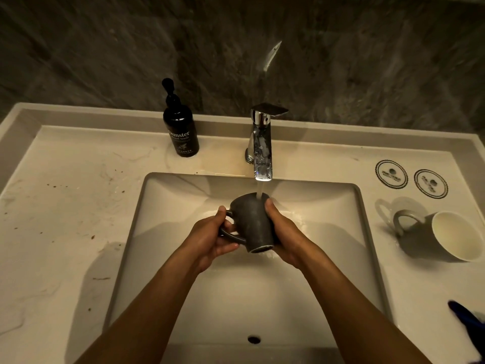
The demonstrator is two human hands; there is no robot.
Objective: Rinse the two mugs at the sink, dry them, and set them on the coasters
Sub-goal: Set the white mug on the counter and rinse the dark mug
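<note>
- The dark mug (252,222) hangs over the sink (341,232), tilted, mouth towards the tap (262,145); water runs into it.
- The left hand (210,240) pinches its handle; the right hand (283,232) wraps its side.
- The second mug (441,235) (pale inside, empty) lies sideways on the counter (65,206), near two coasters (391,174).
- A soap bottle (181,127) stands behind.

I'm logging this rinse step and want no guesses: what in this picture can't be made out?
- Inside of held mug, head view: its mouth points away from the camera.
- Blue cloth: cut off by the right edge.
- Coasters print: too small.
- Sink near rim: cut off by the bottom edge.
</note>
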